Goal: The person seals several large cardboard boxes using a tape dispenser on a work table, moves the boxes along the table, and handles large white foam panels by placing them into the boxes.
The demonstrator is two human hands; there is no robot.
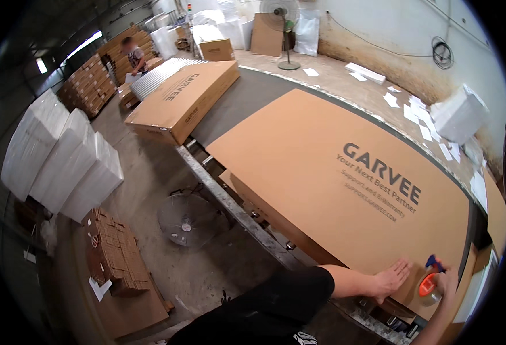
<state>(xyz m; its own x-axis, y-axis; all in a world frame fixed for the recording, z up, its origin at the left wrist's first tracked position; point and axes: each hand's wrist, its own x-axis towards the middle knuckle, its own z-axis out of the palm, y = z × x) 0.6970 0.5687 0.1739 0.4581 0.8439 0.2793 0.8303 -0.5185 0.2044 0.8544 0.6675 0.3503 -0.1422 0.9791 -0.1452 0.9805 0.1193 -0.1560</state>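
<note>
A large flat cardboard box (pixel 287 167) with dark printing lies on the conveyor in front of me. My left hand (pixel 392 279) rests on the near right part of its top, palm down with the fingers stretched out. Just to the right, near the box's end, my right hand (pixel 449 280) is closed around a tape dispenser (pixel 428 284) with a blue part and an orange hub. The dispenser is at the box's top surface; whether its tape touches the cardboard I cannot tell. Part of the right hand's grip is hidden.
Farther along the conveyor (pixel 236 221) sits another closed carton (pixel 178 95). A floor fan (pixel 187 224) stands beside the frame, near a stack of folded cardboard (pixel 118 253). White wrapped blocks (pixel 63 161) stand left. A person (pixel 135 56) is at the far end. Papers (pixel 420 115) litter the right.
</note>
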